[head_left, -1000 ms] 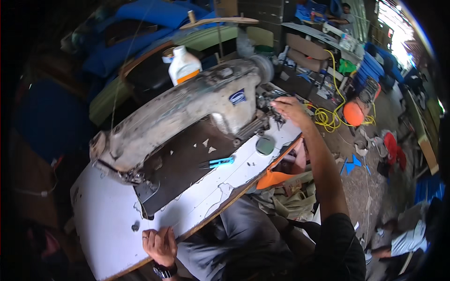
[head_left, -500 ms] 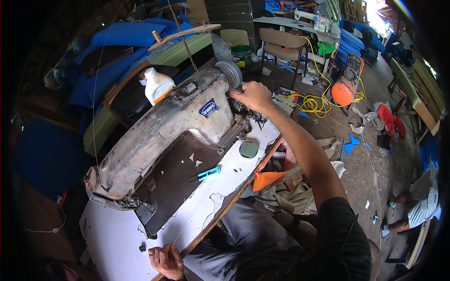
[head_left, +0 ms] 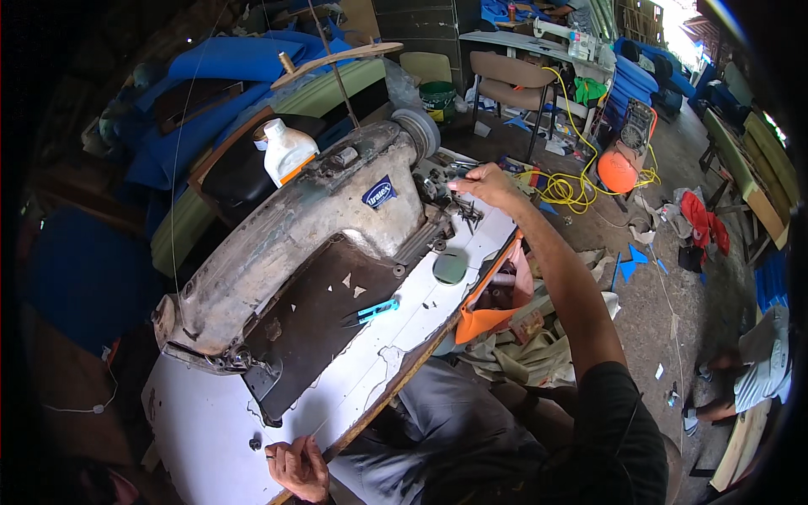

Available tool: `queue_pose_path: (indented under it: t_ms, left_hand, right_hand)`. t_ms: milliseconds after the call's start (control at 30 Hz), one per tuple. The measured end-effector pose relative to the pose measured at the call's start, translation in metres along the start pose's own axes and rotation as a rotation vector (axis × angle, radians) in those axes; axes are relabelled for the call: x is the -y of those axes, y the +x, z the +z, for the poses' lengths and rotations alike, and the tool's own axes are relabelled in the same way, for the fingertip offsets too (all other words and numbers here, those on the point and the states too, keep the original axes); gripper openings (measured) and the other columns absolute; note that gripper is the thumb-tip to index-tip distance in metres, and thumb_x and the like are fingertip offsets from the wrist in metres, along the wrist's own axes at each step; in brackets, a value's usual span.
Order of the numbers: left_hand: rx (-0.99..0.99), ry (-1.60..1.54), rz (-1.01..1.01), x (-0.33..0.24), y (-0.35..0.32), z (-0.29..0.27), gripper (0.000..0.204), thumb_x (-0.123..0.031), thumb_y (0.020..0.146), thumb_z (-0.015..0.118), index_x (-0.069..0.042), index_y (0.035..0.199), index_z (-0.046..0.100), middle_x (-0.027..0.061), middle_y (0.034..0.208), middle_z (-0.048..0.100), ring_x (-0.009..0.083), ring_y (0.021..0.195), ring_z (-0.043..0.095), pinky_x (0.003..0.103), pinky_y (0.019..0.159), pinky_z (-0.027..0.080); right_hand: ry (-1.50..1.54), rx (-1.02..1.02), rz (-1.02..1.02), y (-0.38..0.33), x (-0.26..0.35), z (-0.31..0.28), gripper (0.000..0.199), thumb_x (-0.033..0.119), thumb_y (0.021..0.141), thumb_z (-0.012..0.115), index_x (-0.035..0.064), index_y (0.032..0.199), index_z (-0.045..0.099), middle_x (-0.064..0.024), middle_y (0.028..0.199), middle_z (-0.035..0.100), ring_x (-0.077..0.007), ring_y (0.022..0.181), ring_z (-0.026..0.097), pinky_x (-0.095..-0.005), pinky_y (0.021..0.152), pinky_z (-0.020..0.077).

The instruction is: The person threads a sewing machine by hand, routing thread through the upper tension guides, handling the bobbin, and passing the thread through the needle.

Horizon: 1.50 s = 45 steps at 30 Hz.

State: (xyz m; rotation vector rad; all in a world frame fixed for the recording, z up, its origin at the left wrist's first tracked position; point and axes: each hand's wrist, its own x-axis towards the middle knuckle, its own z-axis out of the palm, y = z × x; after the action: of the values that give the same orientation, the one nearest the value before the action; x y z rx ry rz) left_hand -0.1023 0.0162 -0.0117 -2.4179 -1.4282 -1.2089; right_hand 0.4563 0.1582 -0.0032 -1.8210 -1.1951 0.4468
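Observation:
A worn, pale metal sewing machine [head_left: 295,236] lies across the white table [head_left: 194,421], its handwheel [head_left: 416,133] at the far end. Just beyond its body, my right hand [head_left: 490,187] is closed in a pinch over small dark metal parts [head_left: 467,212]; what the fingertips hold is too small to make out. My left hand [head_left: 300,468] rests at the near table edge with curled fingers, and their contents are hidden. Close to it sits a small dark metal piece [head_left: 255,443]. Blue thread snips [head_left: 372,313] and a round green-topped tin [head_left: 449,268] lie along the table.
A white bottle [head_left: 286,151] stands behind the machine. Orange cloth [head_left: 484,323] hangs at the table's right edge. Farther off are a brown chair [head_left: 509,74], a yellow hose [head_left: 566,189] and an orange compressor tank [head_left: 619,172]. Another person's legs [head_left: 762,379] show at the right.
My right hand has left the spot beside the handwheel and moved right, over the small metal parts. My left hand stays in place. The view has shifted slightly.

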Motion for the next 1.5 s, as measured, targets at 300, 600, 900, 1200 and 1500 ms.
queue_pose_path:
  t_ms: [300,600,900,1200,1500]
  left_hand:
    - [-0.012,0.026,0.029,0.003,0.001,-0.001,0.005,-0.003,0.081,0.070,-0.003,0.083,0.066,0.0108,0.070,0.056,0.0298,0.068,0.049,0.042,0.069,0.041]
    - [0.023,0.030,0.075,0.001,0.005,0.000,0.003,-0.003,0.081,0.067,-0.001,0.082,0.065,0.0137,0.072,0.058,0.0328,0.070,0.053,0.043,0.072,0.043]
    - [0.029,0.079,0.024,0.013,-0.010,-0.001,0.013,-0.019,0.087,0.072,-0.007,0.084,0.075,0.0102,0.070,0.063,0.0301,0.068,0.061,0.044,0.076,0.052]
    - [-0.040,0.095,0.107,0.006,0.000,-0.001,0.001,-0.002,0.083,0.067,-0.002,0.082,0.066,0.0144,0.072,0.056,0.0367,0.072,0.051,0.046,0.074,0.042]
    - [-0.005,0.038,0.045,0.018,-0.003,0.001,0.010,-0.001,0.077,0.071,-0.004,0.084,0.066,0.0090,0.074,0.057,0.0288,0.069,0.051,0.040,0.064,0.041]
  right_hand:
    - [-0.274,-0.054,0.062,0.007,0.018,0.022,0.055,0.056,0.077,0.077,0.0012,0.083,0.074,-0.0173,0.075,0.070,-0.0289,0.072,0.069,-0.0393,0.072,0.0530]
    - [-0.305,-0.260,-0.289,0.040,0.011,0.049,0.024,0.032,0.083,0.071,0.0083,0.085,0.073,-0.0170,0.084,0.069,-0.0392,0.081,0.067,-0.0469,0.072,0.0535]
    - [-0.245,-0.250,-0.258,0.028,0.025,0.041,0.022,0.028,0.084,0.069,0.0065,0.086,0.072,-0.0193,0.086,0.069,-0.0394,0.084,0.067,-0.0470,0.077,0.0530]
    - [0.116,0.046,0.010,-0.023,-0.004,0.000,0.031,0.036,0.092,0.067,0.0053,0.087,0.068,0.0013,0.062,0.054,-0.0093,0.051,0.046,-0.0274,0.047,0.0366]
    - [0.494,0.193,0.120,-0.024,-0.011,-0.006,0.017,0.019,0.093,0.068,0.0021,0.090,0.067,0.0058,0.061,0.048,-0.0017,0.044,0.034,-0.0209,0.039,0.0227]
